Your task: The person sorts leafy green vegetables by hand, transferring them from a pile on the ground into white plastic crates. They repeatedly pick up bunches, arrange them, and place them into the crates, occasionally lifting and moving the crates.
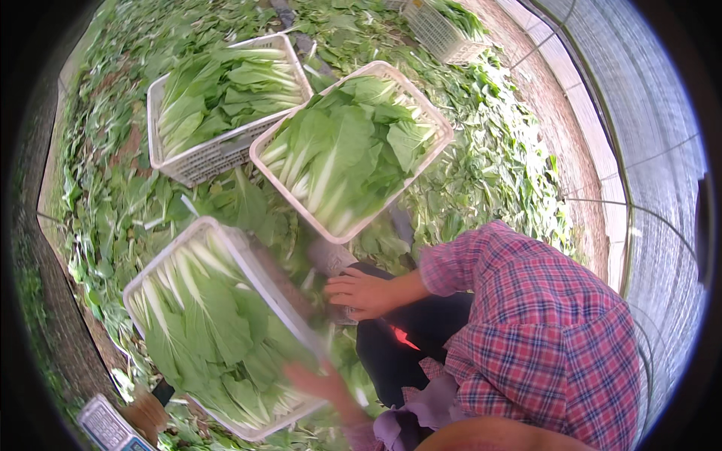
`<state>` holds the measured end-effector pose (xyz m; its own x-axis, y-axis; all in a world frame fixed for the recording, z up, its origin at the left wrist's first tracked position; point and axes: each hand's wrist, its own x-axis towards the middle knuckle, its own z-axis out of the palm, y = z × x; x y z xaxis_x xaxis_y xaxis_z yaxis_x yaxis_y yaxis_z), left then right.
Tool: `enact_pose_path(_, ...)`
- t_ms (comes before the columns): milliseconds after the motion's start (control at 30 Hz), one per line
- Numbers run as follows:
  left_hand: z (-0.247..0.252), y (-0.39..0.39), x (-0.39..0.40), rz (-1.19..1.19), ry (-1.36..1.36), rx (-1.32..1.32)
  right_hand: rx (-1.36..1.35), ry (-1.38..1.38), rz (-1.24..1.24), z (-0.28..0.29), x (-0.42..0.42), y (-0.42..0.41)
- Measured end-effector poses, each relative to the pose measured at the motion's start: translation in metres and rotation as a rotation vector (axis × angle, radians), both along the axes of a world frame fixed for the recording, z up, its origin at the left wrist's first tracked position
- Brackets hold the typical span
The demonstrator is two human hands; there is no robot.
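A plastic crate [269,293] packed with leafy greens with white stalks [220,321] stands before me. My left hand [313,382], blurred, is over the leaves by its near rim; its fingers are too smeared to show a grip. My right hand [361,294] lies by my dark-trousered knee, back up, fingers spread, with nothing visible in it. Beyond it, a second crate [293,197] is heaped with the same greens [344,146]. A third filled crate [225,144] stands beside that one.
Loose leaves [485,152] litter the ground. Another filled crate [434,34] stands at the upper right. A keypad device, apparently a scale [110,420], shows at lower left beside a brown object [148,414]. Translucent sheeting [665,152] with bent rods walls the right side.
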<state>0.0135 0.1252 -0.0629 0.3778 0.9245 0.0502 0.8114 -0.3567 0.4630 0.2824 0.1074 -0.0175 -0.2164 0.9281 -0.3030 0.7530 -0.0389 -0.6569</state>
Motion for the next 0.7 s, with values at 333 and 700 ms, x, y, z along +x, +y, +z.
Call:
enact_pose_path(333, -0.063, -0.114, 0.028, -0.439, 0.48, -1.312, -0.605, 0.109, -0.898, 0.081, 0.061, -0.209)
enact_pose_path(700, -0.055, -0.121, 0.129, -0.377, 0.792, -1.218, -1.041, -0.202, -1.029, 0.036, 0.168, -0.323)
